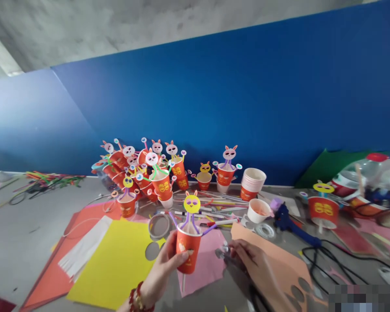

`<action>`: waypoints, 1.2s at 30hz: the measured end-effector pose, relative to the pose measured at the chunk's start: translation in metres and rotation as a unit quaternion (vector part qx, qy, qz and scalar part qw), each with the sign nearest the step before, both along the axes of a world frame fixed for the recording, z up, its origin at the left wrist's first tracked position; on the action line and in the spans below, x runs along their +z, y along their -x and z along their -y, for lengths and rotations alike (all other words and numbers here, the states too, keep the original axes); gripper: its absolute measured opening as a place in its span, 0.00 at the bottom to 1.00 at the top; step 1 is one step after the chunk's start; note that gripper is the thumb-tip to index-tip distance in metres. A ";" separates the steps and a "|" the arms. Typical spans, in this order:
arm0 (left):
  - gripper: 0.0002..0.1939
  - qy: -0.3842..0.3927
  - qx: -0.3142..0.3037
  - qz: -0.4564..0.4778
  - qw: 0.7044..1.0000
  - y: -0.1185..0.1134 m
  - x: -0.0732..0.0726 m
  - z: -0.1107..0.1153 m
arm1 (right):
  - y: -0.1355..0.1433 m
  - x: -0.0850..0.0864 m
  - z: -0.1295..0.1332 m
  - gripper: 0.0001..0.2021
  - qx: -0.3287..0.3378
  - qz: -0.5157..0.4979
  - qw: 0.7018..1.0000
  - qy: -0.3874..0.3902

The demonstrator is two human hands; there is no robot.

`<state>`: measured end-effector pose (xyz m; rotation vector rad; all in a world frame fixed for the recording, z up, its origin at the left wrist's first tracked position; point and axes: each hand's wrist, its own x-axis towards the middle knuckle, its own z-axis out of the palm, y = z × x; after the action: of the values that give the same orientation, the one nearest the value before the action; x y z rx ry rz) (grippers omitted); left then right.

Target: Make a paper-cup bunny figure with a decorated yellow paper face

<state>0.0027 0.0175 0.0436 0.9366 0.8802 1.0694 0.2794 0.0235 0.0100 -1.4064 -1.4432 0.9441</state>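
Note:
My left hand (169,258) is wrapped round a red paper cup (188,248) with gold print, held upright above the table. A yellow animal face (192,203) with pink ears rises from the cup on purple pipe cleaners (209,227), which also stretch out to both sides as arms. A thin pale stick shows below the cup. To the right of the cup, apart from it, my right hand (251,258) has its fingers pinched together at a small shiny piece, too blurred to name. Pink paper (208,264) lies beneath the cup.
Several decorated cups (159,184) crowd the back left. A stack of cups (252,182) and a small white cup (258,211) stand right of centre. A blue glue gun (292,225) with a black cable lies right. Yellow paper (117,264) and orange paper (273,264) flank my hands.

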 end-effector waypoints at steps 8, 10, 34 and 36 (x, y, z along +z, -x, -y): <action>0.30 0.008 0.083 -0.121 0.989 0.058 -0.004 0.006 | 0.000 -0.006 0.000 0.26 -0.016 -0.003 1.000 0.017; 0.29 0.008 0.090 -0.145 0.985 0.073 -0.009 0.009 | 0.000 -0.008 0.000 0.25 -0.005 0.004 1.000 0.013; 0.24 -0.136 -0.016 -0.375 0.917 0.138 0.010 -0.065 | 0.000 -0.012 -0.002 0.25 0.023 0.037 0.999 0.018; 0.23 -0.142 -0.014 -0.385 0.912 0.138 0.008 -0.065 | 0.001 -0.012 -0.002 0.25 0.023 0.042 0.999 0.021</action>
<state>-0.1349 0.0830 0.0516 1.6681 1.3625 0.8025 0.2788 0.0251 -0.0020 -1.4649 -1.5324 0.9599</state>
